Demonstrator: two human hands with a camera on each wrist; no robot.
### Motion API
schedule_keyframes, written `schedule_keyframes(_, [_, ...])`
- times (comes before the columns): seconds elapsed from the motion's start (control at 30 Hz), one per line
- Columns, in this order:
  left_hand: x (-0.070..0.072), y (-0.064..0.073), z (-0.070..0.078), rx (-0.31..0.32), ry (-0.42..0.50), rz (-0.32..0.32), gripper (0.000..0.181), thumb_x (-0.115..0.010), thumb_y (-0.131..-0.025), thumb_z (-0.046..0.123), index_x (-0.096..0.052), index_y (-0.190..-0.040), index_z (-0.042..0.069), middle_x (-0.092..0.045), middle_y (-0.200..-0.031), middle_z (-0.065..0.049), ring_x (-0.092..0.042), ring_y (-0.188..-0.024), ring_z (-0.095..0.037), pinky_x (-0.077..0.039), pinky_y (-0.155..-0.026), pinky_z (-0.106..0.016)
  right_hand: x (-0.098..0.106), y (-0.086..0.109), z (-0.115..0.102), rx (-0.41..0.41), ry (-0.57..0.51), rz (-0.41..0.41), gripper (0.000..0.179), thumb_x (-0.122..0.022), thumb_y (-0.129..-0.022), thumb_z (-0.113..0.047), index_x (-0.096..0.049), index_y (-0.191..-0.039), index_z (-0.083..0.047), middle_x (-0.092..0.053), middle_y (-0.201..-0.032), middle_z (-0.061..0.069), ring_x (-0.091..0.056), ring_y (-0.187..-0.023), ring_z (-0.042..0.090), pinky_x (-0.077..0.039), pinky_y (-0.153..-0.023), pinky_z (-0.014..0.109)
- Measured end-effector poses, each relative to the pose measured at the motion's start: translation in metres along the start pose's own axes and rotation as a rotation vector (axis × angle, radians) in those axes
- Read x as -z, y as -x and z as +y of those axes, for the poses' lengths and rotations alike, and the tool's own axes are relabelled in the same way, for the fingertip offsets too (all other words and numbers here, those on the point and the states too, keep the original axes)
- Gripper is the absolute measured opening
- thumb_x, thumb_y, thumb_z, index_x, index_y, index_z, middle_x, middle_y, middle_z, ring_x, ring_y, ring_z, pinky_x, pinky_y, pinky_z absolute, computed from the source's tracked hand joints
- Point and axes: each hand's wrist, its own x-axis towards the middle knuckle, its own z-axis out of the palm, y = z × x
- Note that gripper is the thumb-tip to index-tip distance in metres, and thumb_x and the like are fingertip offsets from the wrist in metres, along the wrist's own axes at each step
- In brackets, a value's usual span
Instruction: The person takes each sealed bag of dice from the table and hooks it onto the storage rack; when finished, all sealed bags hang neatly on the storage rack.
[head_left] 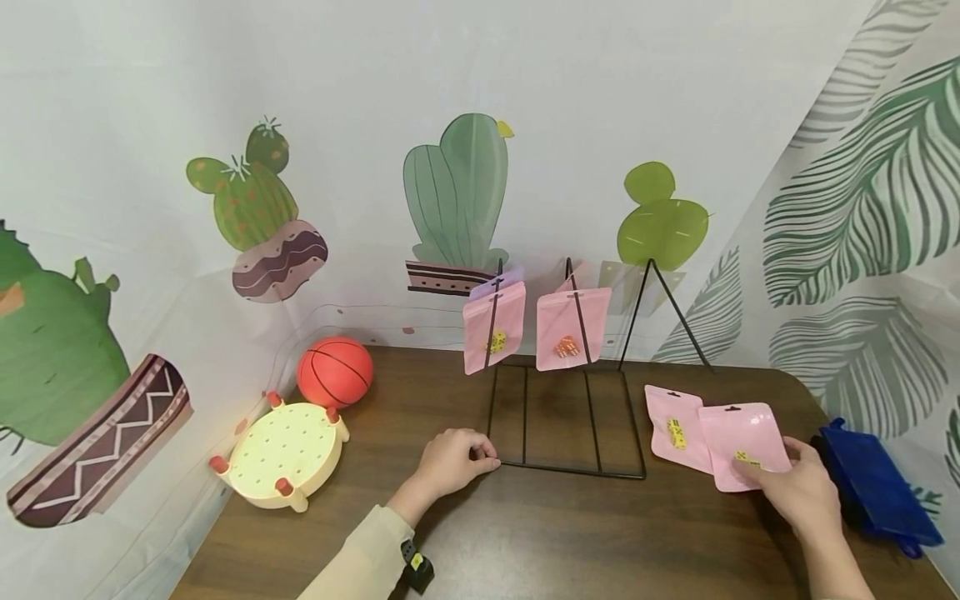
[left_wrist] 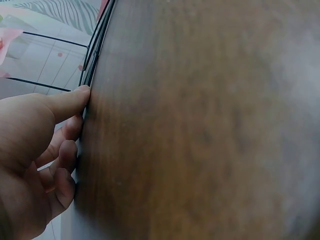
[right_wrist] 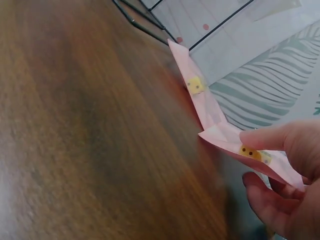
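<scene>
right hand [head_left: 804, 496] is pinching a yellow-diced pink pouch [head_left: 738, 429] at its lower right | it is overlapping another pouch [head_left: 693, 450], right of the wire rack [head_left: 558, 468] | left hand [head_left: 450, 460] is pinching the rack's front left corner

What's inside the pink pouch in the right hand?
Yellow dice with dark pips show through the front of the pink pouch. The right hand covers its lower right part, so anything behind the thumb stays hidden.
</scene>
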Motion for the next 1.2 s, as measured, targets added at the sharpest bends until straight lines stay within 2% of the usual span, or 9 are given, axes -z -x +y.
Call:
schedule_keyframes(0.07, [0.0, 0.0, 0.0, -0.004, 0.003, 0.0, 0.008, -0.083, -0.09, 0.036, -0.076, -0.086, 0.033, -0.059, -0.076, 0.022, -0.054, -0.067, 0.0, -0.043, -0.06, -0.028, 0.001, 0.0, 0.001, 0.019, -0.038, -0.012, 0.104, -0.085, -0.086, -0.041, -0.028, -0.151, 0.016, -0.043, -0.142, 0.044, -0.058, -0.117, 0.051, -0.052, -0.091, 0.054])
schedule_keyframes(0.13, [0.0, 0.0, -0.001, -0.006, 0.002, 0.0, 0.008, -0.083, -0.09, 0.037, -0.076, -0.086, 0.033, -0.059, -0.076, 0.023, -0.054, -0.067, 0.0, -0.043, -0.06, -0.028, 0.003, 0.0, 0.003, 0.031, -0.066, -0.03, 0.099, -0.087, -0.085, -0.039, -0.034, -0.147, 0.018, -0.052, -0.133, 0.042, -0.069, -0.095, 0.037, -0.058, -0.074, 0.039])
schedule_keyframes(0.2, [0.0, -0.001, -0.001, -0.009, 0.003, 0.001, 0.008, -0.083, -0.09, 0.037, -0.076, -0.086, 0.033, -0.059, -0.076, 0.022, -0.054, -0.067, 0.0, -0.043, -0.06, -0.028, 0.005, 0.0, 0.005, 0.039, -0.098, -0.062, 0.093, -0.088, -0.084, -0.036, -0.04, -0.142, 0.019, -0.061, -0.121, 0.038, -0.069, -0.08, 0.023, -0.057, -0.061, 0.028])
schedule_keyframes(0.3, [0.0, -0.001, -0.001, -0.009, -0.001, 0.001, 0.008, -0.083, -0.09, 0.037, -0.076, -0.086, 0.033, -0.059, -0.076, 0.023, -0.054, -0.067, 0.0, -0.043, -0.06, -0.028, 0.008, 0.001, 0.007, 0.046, -0.109, -0.097, 0.087, -0.087, -0.085, -0.037, -0.044, -0.139, 0.017, -0.066, -0.111, 0.029, -0.062, -0.078, 0.011, -0.053, -0.061, 0.024])
schedule_keyframes(0.43, [0.0, -0.001, -0.001, -0.012, -0.003, 0.003, 0.008, -0.083, -0.09, 0.036, -0.077, -0.086, 0.033, -0.06, -0.076, 0.023, -0.054, -0.066, 0.001, -0.043, -0.059, -0.027, 0.009, 0.004, 0.009, 0.066, -0.147, -0.144, 0.084, -0.084, -0.089, -0.036, -0.042, -0.14, 0.018, -0.068, -0.108, 0.022, -0.062, -0.078, 0.009, -0.055, -0.064, 0.026])
schedule_keyframes(0.63, [0.0, -0.001, -0.001, -0.01, 0.001, 0.002, 0.008, -0.083, -0.09, 0.035, -0.077, -0.087, 0.032, -0.06, -0.076, 0.023, -0.054, -0.066, 0.001, -0.043, -0.059, -0.027, 0.009, 0.013, 0.008, 0.082, -0.317, -0.224, 0.079, -0.079, -0.095, -0.021, -0.032, -0.144, 0.02, -0.066, -0.097, 0.008, -0.069, -0.075, 0.008, -0.061, -0.068, 0.032])
schedule_keyframes(0.9, [0.0, -0.001, 0.0, -0.008, 0.006, 0.006, 0.008, -0.083, -0.09, 0.034, -0.077, -0.086, 0.032, -0.06, -0.075, 0.022, -0.055, -0.067, 0.0, -0.043, -0.06, -0.028, 0.008, 0.026, 0.0, 0.144, -0.466, -0.245, 0.067, -0.076, -0.096, -0.012, -0.034, -0.14, 0.016, -0.067, -0.09, -0.006, -0.071, -0.075, 0.011, -0.061, -0.066, 0.035])
schedule_keyframes(1.1, [-0.001, -0.001, 0.0, -0.008, 0.0, 0.009, 0.008, -0.083, -0.089, 0.035, -0.077, -0.086, 0.032, -0.06, -0.075, 0.022, -0.054, -0.066, 0.001, -0.043, -0.06, -0.028, 0.011, 0.035, -0.011, 0.229, -0.666, -0.281, 0.031, -0.074, -0.095, -0.001, -0.058, -0.119, -0.011, -0.072, -0.091, -0.006, -0.073, -0.076, 0.015, -0.06, -0.065, 0.035])
schedule_keyframes(1.2, [-0.001, -0.001, 0.0, -0.009, 0.002, 0.008, 0.008, -0.083, -0.089, 0.034, -0.077, -0.086, 0.032, -0.06, -0.076, 0.022, -0.055, -0.067, 0.001, -0.043, -0.06, -0.028, 0.014, 0.043, -0.018, 0.306, -0.722, -0.286, 0.035, -0.071, -0.094, 0.005, -0.062, -0.114, -0.022, -0.073, -0.093, -0.005, -0.074, -0.076, 0.015, -0.06, -0.064, 0.034])
